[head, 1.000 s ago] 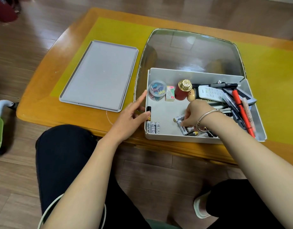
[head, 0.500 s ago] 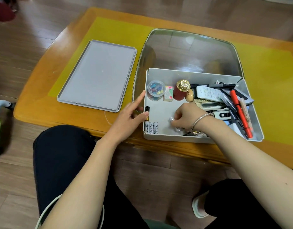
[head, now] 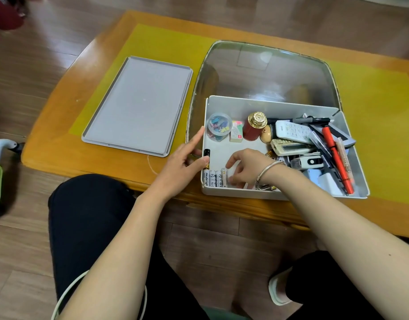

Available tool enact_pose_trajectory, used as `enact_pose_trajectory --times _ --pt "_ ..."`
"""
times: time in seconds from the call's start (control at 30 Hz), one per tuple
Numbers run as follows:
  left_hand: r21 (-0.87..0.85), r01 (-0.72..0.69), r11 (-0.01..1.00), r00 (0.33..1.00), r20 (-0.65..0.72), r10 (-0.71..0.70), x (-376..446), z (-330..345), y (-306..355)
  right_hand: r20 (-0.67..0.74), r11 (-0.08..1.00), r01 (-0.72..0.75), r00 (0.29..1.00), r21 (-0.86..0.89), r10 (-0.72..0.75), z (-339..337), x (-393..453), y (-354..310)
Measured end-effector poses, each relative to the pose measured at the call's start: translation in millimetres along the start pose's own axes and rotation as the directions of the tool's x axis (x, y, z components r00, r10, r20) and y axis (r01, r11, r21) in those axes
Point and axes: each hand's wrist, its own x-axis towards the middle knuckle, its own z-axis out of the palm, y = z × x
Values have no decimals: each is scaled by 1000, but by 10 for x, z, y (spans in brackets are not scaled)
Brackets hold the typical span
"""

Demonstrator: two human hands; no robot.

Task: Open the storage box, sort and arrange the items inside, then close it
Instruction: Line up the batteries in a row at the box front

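1. The storage box (head: 263, 105) stands open on the table (head: 383, 139), near the table's front edge and right of centre.
2. The grey lid (head: 139, 105) lies flat on the table to the left of the box, apart from it.
3. The left hand (head: 182, 167) rests at the box's left wall. Its grip is clamped on a black battery (head: 206, 155), held upright between thumb and fingers just inside the wall; the index finger points up along the rim.
4. The right hand (head: 247, 168) reaches into the front left part of the box, palm down, with a metal bracelet (head: 267, 172) on the wrist. Its fingertips (head: 230, 163) touch the row of white batteries (head: 215, 179); whether that grip is clamped on one of them cannot be told.
5. The white batteries lie side by side in the front left corner of the box, against the front wall.
6. Along the back wall stand a clear tub of coloured clips (head: 218, 129), a small carton (head: 237, 131) and a red jar with a gold cap (head: 254, 125).
7. The right half of the box holds a loose pile: remote controls (head: 291, 131), pens, and a red marker (head: 335, 155) lying across them.
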Motion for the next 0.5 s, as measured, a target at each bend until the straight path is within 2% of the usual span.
enact_pose_trajectory --times 0.2,0.33,0.5 --pt "10 3 1000 1000 -1 -3 7 12 -6 89 997 46 995 65 -52 -21 -22 23" --pt "20 4 1000 1000 -7 -4 15 13 -25 88 996 37 995 80 -44 -30 -29 27" --pt "21 4 1000 1000 -12 -4 5 10 -7 128 997 81 989 -4 -80 -44 -44 -17"
